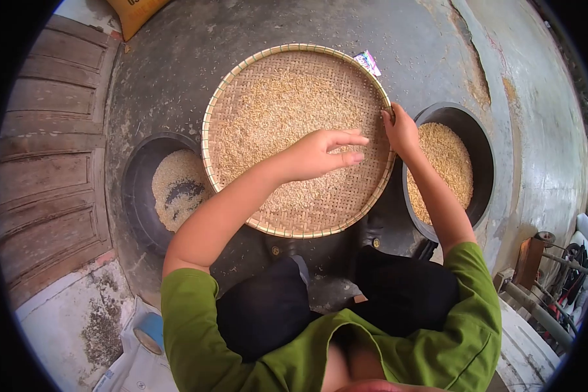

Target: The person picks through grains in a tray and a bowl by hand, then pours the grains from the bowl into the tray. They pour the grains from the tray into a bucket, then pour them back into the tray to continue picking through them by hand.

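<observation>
A round woven bamboo winnowing tray [366, 189] spans the middle of the view, with pale grains [287, 104] spread over its weave. My right hand [403, 132] grips the tray's right rim, thumb on the inner side. Over the grain hovers my left hand [325, 154], palm turned to the right, fingers and thumb apart and holding nothing. Just left of the tray, a dark basin [137, 196] contains whitish grain [176, 179], partly hidden by the tray and my left forearm. To the right stands another dark basin [483, 157] with yellowish grain [447, 160] in it.
A small printed packet [367, 63] lies by the tray's upper right rim. Stray grains dot the grey concrete floor [176, 78]. Wooden door panels [52, 144] line the left side, and a yellow sack [137, 13] stands at the top. Blue tape [150, 331] sits lower left.
</observation>
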### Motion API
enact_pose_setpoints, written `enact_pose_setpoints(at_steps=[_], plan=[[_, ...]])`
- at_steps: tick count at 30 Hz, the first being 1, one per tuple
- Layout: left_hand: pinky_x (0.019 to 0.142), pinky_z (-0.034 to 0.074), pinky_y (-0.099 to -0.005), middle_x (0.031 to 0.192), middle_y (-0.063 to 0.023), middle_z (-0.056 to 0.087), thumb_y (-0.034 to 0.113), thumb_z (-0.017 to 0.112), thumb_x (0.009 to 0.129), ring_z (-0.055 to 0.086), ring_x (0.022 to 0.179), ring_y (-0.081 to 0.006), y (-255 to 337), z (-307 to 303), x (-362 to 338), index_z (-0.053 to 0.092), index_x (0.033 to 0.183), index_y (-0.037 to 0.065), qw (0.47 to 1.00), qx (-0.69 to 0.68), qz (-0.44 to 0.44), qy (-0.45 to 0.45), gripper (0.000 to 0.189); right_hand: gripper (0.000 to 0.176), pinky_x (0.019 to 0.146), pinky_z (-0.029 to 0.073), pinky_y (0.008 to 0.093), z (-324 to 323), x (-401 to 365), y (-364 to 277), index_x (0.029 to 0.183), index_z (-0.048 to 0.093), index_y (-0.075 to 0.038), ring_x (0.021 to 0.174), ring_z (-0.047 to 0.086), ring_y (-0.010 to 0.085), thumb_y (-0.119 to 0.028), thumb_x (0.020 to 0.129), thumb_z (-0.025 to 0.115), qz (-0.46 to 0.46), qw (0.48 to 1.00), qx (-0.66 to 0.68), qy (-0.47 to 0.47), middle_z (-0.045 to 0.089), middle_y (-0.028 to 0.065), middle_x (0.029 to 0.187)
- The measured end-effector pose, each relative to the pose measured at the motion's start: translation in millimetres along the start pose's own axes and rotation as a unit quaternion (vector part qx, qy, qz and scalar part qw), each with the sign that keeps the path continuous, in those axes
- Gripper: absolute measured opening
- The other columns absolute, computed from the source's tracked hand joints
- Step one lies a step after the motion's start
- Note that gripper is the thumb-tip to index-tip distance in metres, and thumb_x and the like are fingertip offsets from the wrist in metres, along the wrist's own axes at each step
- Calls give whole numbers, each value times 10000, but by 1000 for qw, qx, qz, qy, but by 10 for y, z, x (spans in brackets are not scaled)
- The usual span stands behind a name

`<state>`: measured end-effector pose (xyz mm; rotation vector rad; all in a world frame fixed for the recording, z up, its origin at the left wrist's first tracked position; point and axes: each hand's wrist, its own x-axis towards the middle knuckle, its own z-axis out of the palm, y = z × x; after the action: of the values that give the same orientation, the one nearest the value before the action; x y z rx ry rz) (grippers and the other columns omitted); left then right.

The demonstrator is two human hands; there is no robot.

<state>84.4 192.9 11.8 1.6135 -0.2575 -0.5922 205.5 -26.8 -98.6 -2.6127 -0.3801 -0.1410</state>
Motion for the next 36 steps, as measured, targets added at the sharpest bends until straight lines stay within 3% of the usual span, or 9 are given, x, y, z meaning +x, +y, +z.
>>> enact_pose_setpoints(at_steps=[1, 3, 5, 10, 14, 20, 25, 28, 36], plan=[[894, 415, -300, 1200, -138, 506, 193, 555, 859, 480, 1117, -188, -183, -123, -45, 521, 1166, 18, 994, -12, -66, 88, 355, 323, 701, 457, 418, -9, 6, -8, 1074, 518, -45, 819, 582, 350, -278, 851, 515, 9, 1000, -4, -10, 611, 174, 888], [841, 437, -280, 1007, -83, 610, 164, 527, 869, 565, 935, -152, -664, -399, -217, 554, 1106, 8, 965, 51, -66, 248, 286, 319, 676, 455, 423, -13, -11, -17, 1062, 518, -42, 787, 583, 351, -282, 853, 515, 9, 1000, -4, -14, 611, 173, 861], [783, 453, -271, 956, -75, 608, 125, 569, 832, 570, 858, -142, -839, -640, -466, 569, 1059, -4, 935, 104, -101, 323, 261, 318, 669, 454, 421, -32, -16, -39, 1061, 518, -43, 780, 584, 350, -282, 852, 517, 7, 1000, -2, -11, 611, 172, 855], [679, 462, -272, 825, -69, 576, 65, 661, 724, 530, 719, -124, -1070, -685, -842, 572, 1008, -6, 907, 241, -176, 298, 307, 316, 651, 456, 413, 1, -17, -18, 1061, 524, -49, 758, 585, 346, -284, 849, 526, -3, 1000, -10, 8, 613, 159, 840], [622, 457, -275, 755, -63, 551, 33, 664, 700, 530, 643, -158, -1280, -605, -882, 571, 950, -3, 877, 347, -86, 321, 269, 327, 657, 457, 412, 19, -11, 0, 1075, 523, -51, 767, 585, 345, -288, 850, 524, 5, 1000, -8, -3, 614, 158, 848], [639, 465, -295, 800, -98, 613, 24, 581, 774, 597, 714, -206, -1268, -631, -916, 575, 916, -9, 909, 237, -127, 320, 145, 343, 679, 453, 412, 18, 0, -1, 1104, 515, -59, 794, 583, 347, -299, 858, 508, 22, 999, -15, -25, 612, 168, 871], [603, 455, -228, 885, -83, 630, 51, 490, 865, 601, 762, -112, -1349, -725, -995, 570, 981, -12, 924, -45, -140, 353, 155, 349, 690, 450, 411, -33, 0, -61, 1116, 509, -62, 806, 583, 346, -302, 863, 497, 44, 998, -6, -50, 612, 167, 882], [612, 449, -206, 933, -80, 620, 63, 454, 886, 600, 783, -119, -1279, -726, -1040, 548, 1041, 4, 913, -134, -177, 343, 190, 351, 692, 450, 411, -38, -4, -64, 1117, 509, -62, 810, 582, 347, -305, 865, 495, 43, 998, -10, -48, 612, 169, 884], [639, 446, -206, 941, -87, 607, 102, 452, 898, 591, 806, -124, -1235, -684, -1048, 534, 1050, 4, 902, -226, -166, 328, 198, 358, 694, 451, 414, 12, 8, 3, 1116, 512, -66, 816, 584, 347, -318, 863, 495, 41, 998, -19, -40, 614, 168, 882]])
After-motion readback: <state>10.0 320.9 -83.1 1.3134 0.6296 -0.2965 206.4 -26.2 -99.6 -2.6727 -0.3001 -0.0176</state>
